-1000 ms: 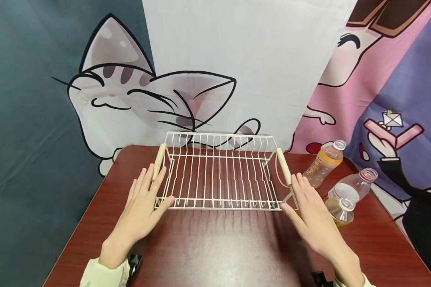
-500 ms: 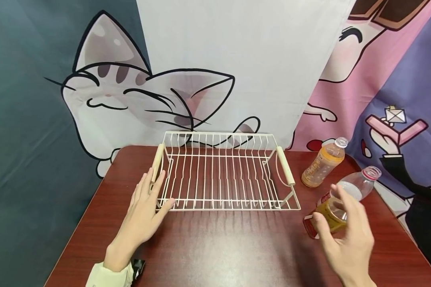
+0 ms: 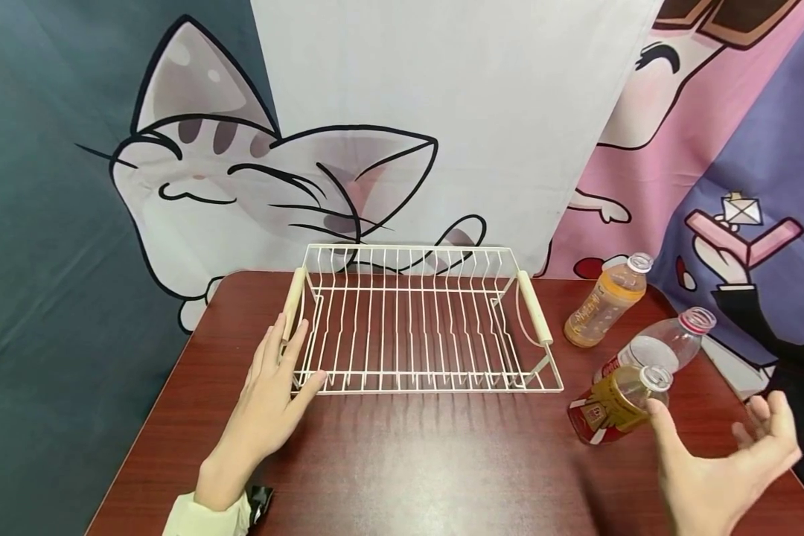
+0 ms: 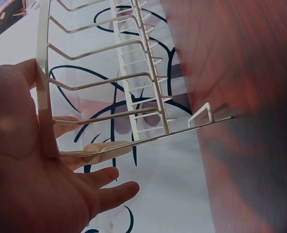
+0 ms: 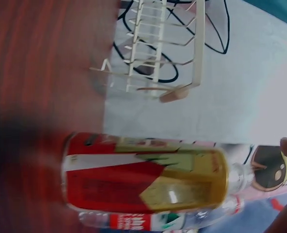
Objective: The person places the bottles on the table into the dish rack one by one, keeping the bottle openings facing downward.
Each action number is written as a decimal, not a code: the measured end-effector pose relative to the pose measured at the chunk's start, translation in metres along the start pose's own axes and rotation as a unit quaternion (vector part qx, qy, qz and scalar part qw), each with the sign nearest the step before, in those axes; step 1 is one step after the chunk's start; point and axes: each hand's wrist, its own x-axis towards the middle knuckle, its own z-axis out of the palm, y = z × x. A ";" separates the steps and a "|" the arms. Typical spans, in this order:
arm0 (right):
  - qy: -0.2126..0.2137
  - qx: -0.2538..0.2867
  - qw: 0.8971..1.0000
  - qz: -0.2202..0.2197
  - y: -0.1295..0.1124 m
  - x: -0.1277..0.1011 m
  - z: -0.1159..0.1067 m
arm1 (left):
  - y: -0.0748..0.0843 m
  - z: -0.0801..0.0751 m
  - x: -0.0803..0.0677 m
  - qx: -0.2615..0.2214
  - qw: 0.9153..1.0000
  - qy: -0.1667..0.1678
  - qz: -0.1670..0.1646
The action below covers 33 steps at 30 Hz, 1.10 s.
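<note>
Head view. The left hand (image 3: 268, 402) lies flat on the table (image 3: 402, 461), fingers straight and slightly spread, its fingertips touching the left end of the wire dish rack (image 3: 415, 335) just beside the rack's wooden handle (image 3: 293, 301). The right hand (image 3: 723, 476) hovers palm-up at 4 o'clock from the rack, fingers spread and loosely curved, holding nothing; it is nearest the red-labelled bottle (image 3: 616, 406), thumb tip just short of its cap end.

The red-labelled bottle lies on its side on the table, long axis running from 8 o'clock (base) to 2 o'clock (cap). Touching it on the far side is a clear bottle (image 3: 663, 344), also lying down with its cap toward 2 o'clock. An orange bottle (image 3: 603, 301) lies further back, same heading.

Progress, as judged: no bottle is grasped or lifted, and the rack holds nothing; the reach toward the nearest bottle appears only begun.
</note>
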 end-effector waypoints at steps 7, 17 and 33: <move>-0.062 -0.004 0.992 0.108 0.020 0.002 0.004 | 0.000 -0.001 0.000 -0.002 1.000 -0.005 -0.002; -0.158 -0.037 0.977 0.139 0.043 0.004 0.006 | 0.000 -0.001 -0.001 0.000 1.000 -0.007 -0.005; -0.271 -0.112 0.946 0.135 0.050 0.009 0.015 | -0.003 0.002 -0.002 0.000 1.000 0.000 0.000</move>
